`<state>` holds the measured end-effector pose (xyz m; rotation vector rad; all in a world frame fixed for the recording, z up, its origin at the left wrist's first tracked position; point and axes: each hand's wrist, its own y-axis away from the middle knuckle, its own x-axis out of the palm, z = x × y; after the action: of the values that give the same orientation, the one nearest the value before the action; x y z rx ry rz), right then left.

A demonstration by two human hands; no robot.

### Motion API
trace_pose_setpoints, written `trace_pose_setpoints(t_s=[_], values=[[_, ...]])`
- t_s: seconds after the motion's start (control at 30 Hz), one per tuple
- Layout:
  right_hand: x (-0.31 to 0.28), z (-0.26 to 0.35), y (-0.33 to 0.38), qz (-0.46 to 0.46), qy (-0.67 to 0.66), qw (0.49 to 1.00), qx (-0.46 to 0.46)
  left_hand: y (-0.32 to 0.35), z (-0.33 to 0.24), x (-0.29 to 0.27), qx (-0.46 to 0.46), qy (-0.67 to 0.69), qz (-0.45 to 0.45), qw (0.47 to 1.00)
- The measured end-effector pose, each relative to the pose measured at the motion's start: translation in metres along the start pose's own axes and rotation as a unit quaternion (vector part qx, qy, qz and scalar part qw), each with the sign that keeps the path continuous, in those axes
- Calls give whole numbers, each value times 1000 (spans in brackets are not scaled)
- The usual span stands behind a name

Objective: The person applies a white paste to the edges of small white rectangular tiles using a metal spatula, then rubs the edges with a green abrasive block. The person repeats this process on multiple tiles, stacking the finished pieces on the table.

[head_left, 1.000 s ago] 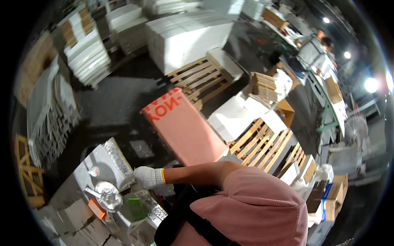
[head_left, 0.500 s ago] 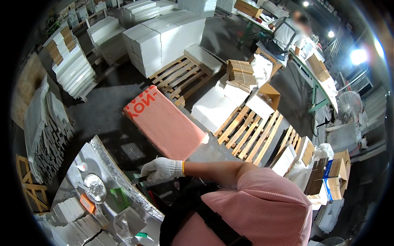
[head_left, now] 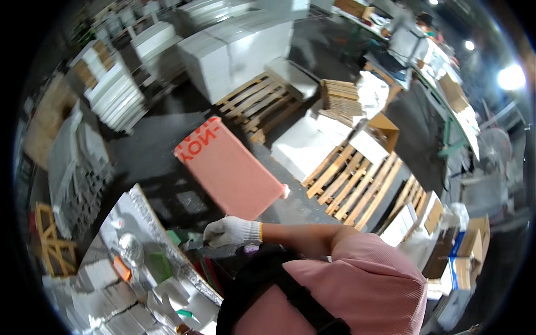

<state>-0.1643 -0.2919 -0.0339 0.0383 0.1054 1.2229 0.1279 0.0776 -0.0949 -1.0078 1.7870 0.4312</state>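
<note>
My right hand [head_left: 231, 231], in a white knit glove, reaches leftward across my body from a pink short sleeve. Its fingers curl downward over the edge of a foil-covered work surface [head_left: 142, 209]. Whether they grip anything is hidden. Just beyond the hand a flat pink carton [head_left: 229, 173] with red lettering lies tilted, its near corner almost touching the glove. A black strap [head_left: 296, 296] crosses my chest. My left hand is out of view.
Wooden pallets [head_left: 259, 103] [head_left: 357, 178] lie on the dark floor beyond the carton. Stacks of white boxes [head_left: 234, 50] and flat white sheets [head_left: 114, 89] stand behind. Small white boxes and a green item [head_left: 159, 265] sit on the foil surface. A person [head_left: 405, 39] stands at a far bench.
My gloved hand has shifted slightly right and up along the foil surface's edge. The view has swung, bringing the pallets and far bench closer to the middle.
</note>
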Motion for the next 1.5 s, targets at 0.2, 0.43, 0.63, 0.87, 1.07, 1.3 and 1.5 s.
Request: trace_pose_setpoints(t_s=[0.2,0.43,0.63,0.87,1.07,1.3,1.5], values=[[10,1,0,40,-175,984,-9,19,-175,7,-137,436,-13,890],[43,33,8,165,-30,984,56,68,-275,48,-234,626,99,737],[53,-14,11,272,81,958,-30,95,-269,33,-320,615,66,717],[75,14,-4,274,41,957,85,94,-247,27,-292,538,21,791],[95,17,-32,286,135,948,37,87,-215,19,-292,491,8,821],[121,32,-46,310,179,927,112,98,-186,-7,-214,386,2,897],[112,53,-94,232,162,957,70,112,-153,-33,-257,263,-73,927]])
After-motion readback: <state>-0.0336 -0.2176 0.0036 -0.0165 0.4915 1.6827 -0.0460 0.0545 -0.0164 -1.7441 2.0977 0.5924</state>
